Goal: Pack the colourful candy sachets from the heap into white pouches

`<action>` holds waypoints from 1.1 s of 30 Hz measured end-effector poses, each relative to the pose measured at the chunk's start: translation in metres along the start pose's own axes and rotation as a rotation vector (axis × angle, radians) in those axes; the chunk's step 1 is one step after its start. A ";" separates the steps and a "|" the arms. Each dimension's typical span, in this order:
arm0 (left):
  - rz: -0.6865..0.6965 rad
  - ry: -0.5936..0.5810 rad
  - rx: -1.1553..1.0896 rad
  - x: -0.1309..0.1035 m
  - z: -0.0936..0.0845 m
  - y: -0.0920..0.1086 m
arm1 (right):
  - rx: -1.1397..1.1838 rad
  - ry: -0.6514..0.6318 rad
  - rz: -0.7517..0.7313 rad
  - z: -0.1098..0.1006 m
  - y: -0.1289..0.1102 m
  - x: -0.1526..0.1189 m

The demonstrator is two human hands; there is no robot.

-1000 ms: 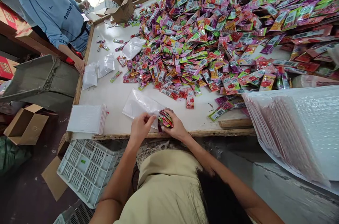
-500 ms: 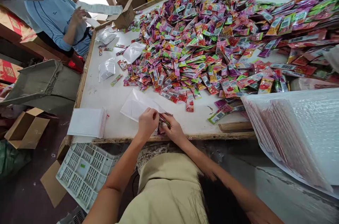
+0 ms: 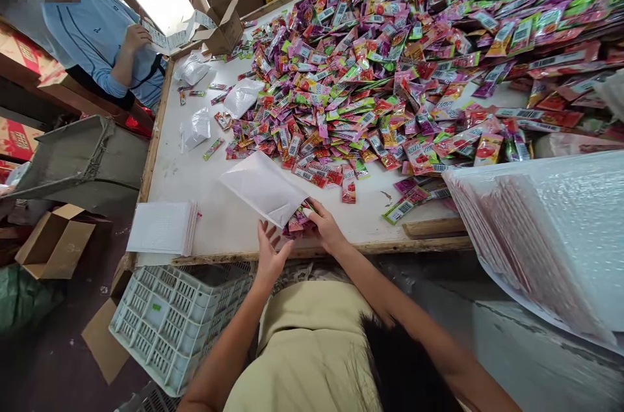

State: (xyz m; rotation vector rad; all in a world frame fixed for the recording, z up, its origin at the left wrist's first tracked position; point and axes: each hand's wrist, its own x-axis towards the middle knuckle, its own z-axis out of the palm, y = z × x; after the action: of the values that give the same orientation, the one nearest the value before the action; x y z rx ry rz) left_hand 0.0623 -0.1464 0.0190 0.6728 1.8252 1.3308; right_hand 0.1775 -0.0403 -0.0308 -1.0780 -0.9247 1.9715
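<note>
The white desk [image 3: 205,171] carries a big heap of colourful packets [image 3: 390,61] from its middle out toward two o'clock. At its six-o'clock edge lies a white padded envelope [image 3: 263,186]. The right hand [image 3: 325,227] pinches a small bunch of packets [image 3: 298,222] at the envelope's four-o'clock corner. The left hand [image 3: 270,253], fingers spread and holding nothing, hovers just beside the envelope at six o'clock.

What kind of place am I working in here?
Likely a small packing workshop: a heap of snack sachets covers the table, with stacked white mailers and cardboard boxes around.
</note>
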 end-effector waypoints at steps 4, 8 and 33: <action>-0.166 -0.176 -0.193 -0.002 0.010 -0.005 | 0.208 -0.024 0.207 0.015 -0.020 -0.007; -0.233 -0.145 -0.270 0.004 0.016 0.003 | 0.232 -0.018 0.217 0.024 -0.029 -0.010; -0.245 -0.164 -0.137 -0.012 0.014 -0.029 | -0.499 -0.214 -0.244 0.027 -0.023 -0.025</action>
State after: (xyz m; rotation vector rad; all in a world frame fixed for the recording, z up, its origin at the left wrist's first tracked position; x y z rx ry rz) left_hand 0.0816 -0.1573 -0.0070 0.4550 1.6120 1.1892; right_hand 0.1691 -0.0564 0.0089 -0.9639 -1.6446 1.7148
